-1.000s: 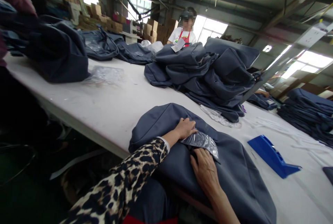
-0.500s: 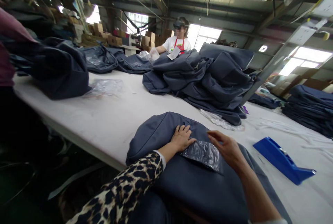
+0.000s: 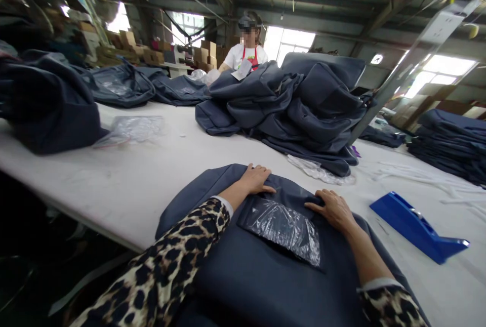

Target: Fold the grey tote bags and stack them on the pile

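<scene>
Right of centre, beyond the right hand (image 3: 336, 210) and left hand (image 3: 256, 180), fingers slightly spread on dark fabric (image 3: 235, 256), a blue tape dispenser (image 3: 415, 226) sits.

Left hand (image 3: 256, 180) is now beyond plastic packet (image 3: 285, 227); right hand (image 3: 334, 209) now meets dark fabric (image 3: 261, 279), apparently pinching it.

The bare left hand (image 3: 255, 179) reaches forward palm-down, fingers bent and pressed together, thumb angled inward, its forearm in a leopard-print sleeve with a pale cuff. The bare right hand (image 3: 334, 208) lies well apart, also palm-down, fingers curled, thumb pointing toward the left hand; its wrist and part of the forearm are bare.
</scene>
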Tool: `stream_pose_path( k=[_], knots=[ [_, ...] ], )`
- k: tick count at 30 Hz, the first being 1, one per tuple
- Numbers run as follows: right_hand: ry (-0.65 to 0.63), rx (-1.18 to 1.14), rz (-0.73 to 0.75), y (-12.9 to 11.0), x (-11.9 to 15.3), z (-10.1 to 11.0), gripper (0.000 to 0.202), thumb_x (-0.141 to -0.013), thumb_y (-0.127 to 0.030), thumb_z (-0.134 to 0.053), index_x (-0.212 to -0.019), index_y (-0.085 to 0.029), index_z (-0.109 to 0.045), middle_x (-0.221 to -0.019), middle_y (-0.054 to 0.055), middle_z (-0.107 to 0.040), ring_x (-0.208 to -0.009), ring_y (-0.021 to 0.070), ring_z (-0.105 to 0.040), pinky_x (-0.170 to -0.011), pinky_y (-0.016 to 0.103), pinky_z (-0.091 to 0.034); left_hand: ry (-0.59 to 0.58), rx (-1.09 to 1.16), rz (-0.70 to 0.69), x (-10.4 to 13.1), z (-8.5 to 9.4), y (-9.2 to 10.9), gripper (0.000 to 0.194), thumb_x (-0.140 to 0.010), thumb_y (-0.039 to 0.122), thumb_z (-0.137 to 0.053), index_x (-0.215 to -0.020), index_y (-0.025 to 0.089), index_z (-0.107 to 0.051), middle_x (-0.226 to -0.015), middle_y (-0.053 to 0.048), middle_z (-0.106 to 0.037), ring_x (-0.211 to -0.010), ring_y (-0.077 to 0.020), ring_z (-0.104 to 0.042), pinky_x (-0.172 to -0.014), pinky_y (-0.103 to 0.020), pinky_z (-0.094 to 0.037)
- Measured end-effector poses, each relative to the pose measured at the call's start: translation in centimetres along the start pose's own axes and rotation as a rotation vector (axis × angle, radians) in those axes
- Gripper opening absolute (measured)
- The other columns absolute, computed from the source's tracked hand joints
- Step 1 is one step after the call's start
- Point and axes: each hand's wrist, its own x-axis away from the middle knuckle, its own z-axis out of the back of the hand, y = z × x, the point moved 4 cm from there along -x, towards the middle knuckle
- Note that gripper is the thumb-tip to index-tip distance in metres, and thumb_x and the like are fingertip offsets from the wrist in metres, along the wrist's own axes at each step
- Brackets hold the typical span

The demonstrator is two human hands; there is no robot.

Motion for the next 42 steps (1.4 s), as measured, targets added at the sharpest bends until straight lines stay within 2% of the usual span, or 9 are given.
stream_pose_path(
  k=[7, 13, 16, 21, 24, 26, 33, 39, 42],
  knots=[
    [0.381, -0.017, 0.130, -2.0, 4.2, 5.3, 0.046, -0.092, -0.065, -0.047, -0.073, -0.023, -0.052, -0.073, 0.001, -0.056, -0.073, 0.0186, -0.053, -0.071, 0.031, -0.037, 0.113, 0.170, -0.250, 1.4, 2.5, -0.2, 0.060, -0.082, 0.060, -0.067, -0.129, 0.025, -0.054, -0.135, -0.005, -0.058, -0.128, -0.0226, -0.048, -0.111, -0.036, -0.026],
    [0.480, 0.009, 0.169, -3.3, 6.5, 7.7, 0.047, -0.093, -0.064, -0.044, -0.074, -0.023, -0.054, -0.073, 0.002, -0.057, -0.074, 0.0201, -0.054, -0.071, 0.032, -0.039, 0.050, 0.165, -0.298, 1.5, 4.5, 0.8, 0.035, -0.083, 0.051, -0.071, -0.090, 0.018, -0.063, -0.090, -0.002, -0.066, -0.089, -0.0180, -0.059, -0.082, -0.026, -0.038],
    [0.425, -0.018, 0.129, -2.9, 7.1, 7.8, 0.048, -0.093, -0.067, -0.040, -0.082, -0.025, -0.059, -0.082, 0.005, -0.065, -0.079, 0.0216, -0.061, -0.071, 0.032, -0.041, -0.003, 0.242, -0.268, 1.8, 5.9, 1.1, 0.035, -0.081, 0.053, -0.072, -0.080, 0.019, -0.061, -0.076, 0.003, -0.061, -0.076, -0.0145, -0.055, -0.068, -0.024, -0.035],
    [0.239, 0.025, -0.073, -1.7, 7.4, 6.1, 0.050, -0.089, -0.074, -0.038, -0.080, -0.028, -0.056, -0.051, -0.001, -0.057, -0.051, 0.0211, -0.059, -0.051, 0.028, -0.030, -0.216, 0.369, -0.153, 2.2, 7.3, 1.0, 0.038, -0.070, 0.056, -0.077, -0.075, 0.020, -0.068, -0.064, 0.004, -0.058, -0.066, -0.0128, -0.052, -0.060, -0.024, -0.032],
    [0.188, -0.015, -0.120, -1.3, 7.0, 4.7, 0.049, -0.087, -0.075, -0.042, -0.082, -0.028, -0.056, -0.052, -0.001, -0.060, -0.053, 0.0221, -0.061, -0.053, 0.028, -0.033, -0.438, 0.419, -0.094, 2.2, 6.5, 0.5, 0.037, -0.064, 0.053, -0.081, -0.074, 0.019, -0.073, -0.064, 0.003, -0.062, -0.064, -0.0136, -0.054, -0.059, -0.025, -0.036],
    [0.132, -0.085, -0.153, -1.0, 6.5, 3.9, 0.047, -0.085, -0.073, -0.047, -0.083, -0.028, -0.058, -0.056, -0.001, -0.063, -0.055, 0.0215, -0.062, -0.054, 0.028, -0.035, -0.512, 0.427, -0.056, 2.0, 6.0, -0.2, 0.036, -0.062, 0.051, -0.082, -0.076, 0.019, -0.075, -0.066, 0.003, -0.065, -0.065, -0.0139, -0.055, -0.059, -0.024, -0.038],
    [-0.182, -0.337, -0.177, -1.4, 6.0, 2.9, 0.046, -0.087, -0.066, -0.048, -0.074, -0.027, -0.068, -0.064, -0.001, -0.069, -0.063, 0.0189, -0.064, -0.056, 0.026, -0.039, -0.620, 0.545, 0.025, 3.1, 5.0, -2.8, 0.045, -0.067, 0.059, -0.076, -0.082, 0.016, -0.075, -0.071, 0.000, -0.069, -0.062, -0.0131, -0.056, -0.058, -0.023, -0.041],
    [-0.205, -0.151, -0.163, -2.1, 6.4, 0.7, 0.049, -0.089, -0.069, -0.046, -0.078, -0.028, -0.071, -0.074, 0.004, -0.074, -0.075, 0.0260, -0.070, -0.063, 0.031, -0.042, -0.695, 0.479, 0.070, 6.2, 0.7, -5.1, 0.054, -0.071, 0.069, -0.069, -0.078, 0.016, -0.074, -0.072, -0.003, -0.069, -0.063, -0.0153, -0.057, -0.057, -0.024, -0.041],
    [-0.235, -0.137, -0.158, -2.1, 6.4, -0.3, 0.049, -0.091, -0.066, -0.045, -0.072, -0.027, -0.069, -0.072, 0.004, -0.073, -0.074, 0.0258, -0.070, -0.063, 0.031, -0.042, -0.619, 0.418, 0.043, 6.9, -0.5, -5.0, 0.051, -0.073, 0.067, -0.068, -0.077, 0.016, -0.073, -0.071, -0.003, -0.069, -0.066, -0.0164, -0.058, -0.059, -0.024, -0.039]
  ],
)
